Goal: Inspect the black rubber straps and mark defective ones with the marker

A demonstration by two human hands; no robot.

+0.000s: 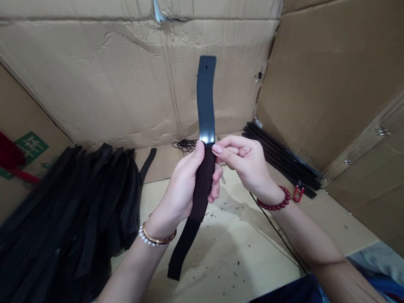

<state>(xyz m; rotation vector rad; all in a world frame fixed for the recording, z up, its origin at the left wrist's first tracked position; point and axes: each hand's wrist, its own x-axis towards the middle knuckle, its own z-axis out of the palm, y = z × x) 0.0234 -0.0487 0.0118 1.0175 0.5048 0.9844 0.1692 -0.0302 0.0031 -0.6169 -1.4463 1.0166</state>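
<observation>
A long black strap (205, 100) with a small hole near its top end is held up in front of me. A dark brown sleeve (203, 181) wraps its middle part, and the lower end hangs out below. My left hand (187, 179) is closed round the sleeve, its thumb on the upper edge and fingers behind. With thumb and finger, my right hand (241, 158) pinches the right side of the sleeve's upper edge, where the shiny part of the strap comes out.
A big heap of black straps (62, 233) lies on the left. Another stack of dark strips (282, 154) rests at the back right, beside red-handled snips (298, 192). Black cord (186, 146) lies at the back. Dark crumbs dot the table (163, 299). Cardboard walls (99, 75) enclose the space.
</observation>
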